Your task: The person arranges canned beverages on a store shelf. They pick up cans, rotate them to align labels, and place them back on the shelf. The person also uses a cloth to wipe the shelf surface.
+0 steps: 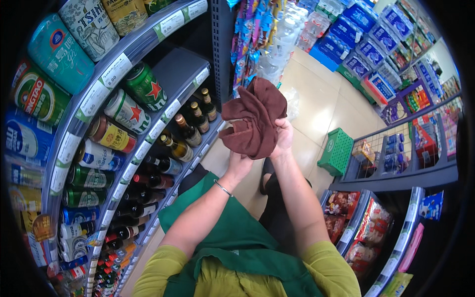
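Observation:
A crumpled dark brown cloth (256,118) is held up in front of me between both hands. My left hand (239,167) grips its lower edge from beneath, with the fingers mostly hidden by the cloth; a silver bangle circles that wrist. At the cloth's right side my right hand (282,135) pinches the fabric, thumb on top. Just left of the cloth are dark glass bottles with capped necks (189,126) on a lower shelf. Beer cans (143,87) stand on the shelf above them.
Curved shelves with price strips (148,130) run down the left. Hanging snack packets (252,33) and stacked bottled-water packs (336,44) lie ahead. A green plastic basket (336,152) stands on the tiled floor (315,96) at right, near wire-fronted racks and shelves of bagged snacks (371,230).

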`<control>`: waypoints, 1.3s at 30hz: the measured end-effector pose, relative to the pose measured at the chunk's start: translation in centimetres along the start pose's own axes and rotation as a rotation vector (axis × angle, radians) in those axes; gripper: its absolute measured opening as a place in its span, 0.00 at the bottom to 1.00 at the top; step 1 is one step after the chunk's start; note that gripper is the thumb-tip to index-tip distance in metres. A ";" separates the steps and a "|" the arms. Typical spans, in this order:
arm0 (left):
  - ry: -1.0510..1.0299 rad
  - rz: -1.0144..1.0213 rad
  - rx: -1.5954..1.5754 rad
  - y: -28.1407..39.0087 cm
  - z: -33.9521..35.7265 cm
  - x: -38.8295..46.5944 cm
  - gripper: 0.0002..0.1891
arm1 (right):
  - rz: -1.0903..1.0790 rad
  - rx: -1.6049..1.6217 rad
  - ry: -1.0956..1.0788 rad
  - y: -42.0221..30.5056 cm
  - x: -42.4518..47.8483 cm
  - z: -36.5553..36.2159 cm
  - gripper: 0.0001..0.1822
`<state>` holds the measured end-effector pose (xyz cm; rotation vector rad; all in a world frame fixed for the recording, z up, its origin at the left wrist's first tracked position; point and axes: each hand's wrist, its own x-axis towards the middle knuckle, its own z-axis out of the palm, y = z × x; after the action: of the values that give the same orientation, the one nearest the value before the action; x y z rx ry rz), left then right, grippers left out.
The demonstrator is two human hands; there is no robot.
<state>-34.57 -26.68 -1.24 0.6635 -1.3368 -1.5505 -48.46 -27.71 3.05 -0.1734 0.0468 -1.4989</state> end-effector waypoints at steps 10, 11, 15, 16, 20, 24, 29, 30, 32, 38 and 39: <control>0.080 0.278 0.180 3.7 0.5 -1.5 0.46 | 0.045 -0.380 -0.007 2.9 -5.2 -2.4 0.26; 0.122 0.355 0.291 4.5 -0.4 -3.0 0.47 | 0.098 -0.465 -0.046 4.0 -4.7 -2.9 0.23; 0.339 0.350 0.518 8.6 -4.2 -8.6 0.26 | 0.069 -1.165 -0.139 8.5 -4.5 -1.1 0.27; 0.387 0.216 0.394 9.1 -5.1 -10.6 0.21 | 0.235 -1.228 -0.213 9.3 -5.1 0.5 0.30; 0.490 0.314 0.360 16.2 -10.0 -18.8 0.20 | 0.426 -1.486 -0.359 8.5 -4.5 0.3 0.32; 0.855 0.248 0.986 23.4 -14.6 -33.9 0.19 | 0.415 -1.508 -0.295 8.8 -3.4 -1.5 0.27; 1.368 0.197 1.678 32.1 -14.4 -56.0 0.16 | 0.458 -1.538 -0.133 9.0 -1.7 -3.6 0.26; 1.488 0.188 1.891 32.7 -14.7 -61.9 0.17 | 0.474 -1.521 -0.146 9.5 -1.2 -4.0 0.26; 1.669 -0.103 2.007 32.4 -12.3 -70.1 0.21 | 0.462 -1.567 -0.124 10.0 -0.4 -4.6 0.26; 1.687 -1.456 1.220 23.4 -9.8 -79.1 0.47 | 0.353 -1.600 -0.191 9.9 -0.3 -2.4 0.21; 1.715 -1.494 1.047 24.5 -11.5 -76.7 0.47 | 0.320 -1.537 -0.214 8.1 0.0 -2.4 0.20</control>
<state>13.68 38.47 5.71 3.0554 0.1204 -0.2286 -40.82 -27.44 -0.46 -1.4647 1.0053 -0.8278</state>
